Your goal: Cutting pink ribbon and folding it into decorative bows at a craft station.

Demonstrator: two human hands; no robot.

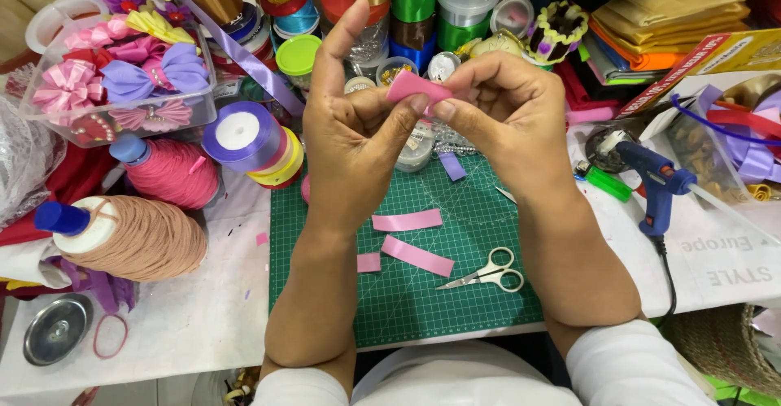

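While both hands are raised over the green cutting mat [407, 308], I see them pinching one short pink ribbon piece [413, 87] between them. Left hand [354, 141] grips its left end, thumb and fingers closed on it, index finger sticking straight up. Right hand [504, 117] clamps the right end with thumb and forefinger, tight. Ribbon piece sits in the air, above the mat's far edge, in front of the stacked ribbon spools [382, 3]. Down on the mat: three more cut pink strips [416, 255], lying flat between my forearms, and small scissors [490, 272] just right of them, blades closed. Blue glue gun [655, 182] lies off the mat to the right. Pink thread cone [167, 170] and beige thread cone [134, 239] lie left, clear box of finished bows [122, 80] behind them.
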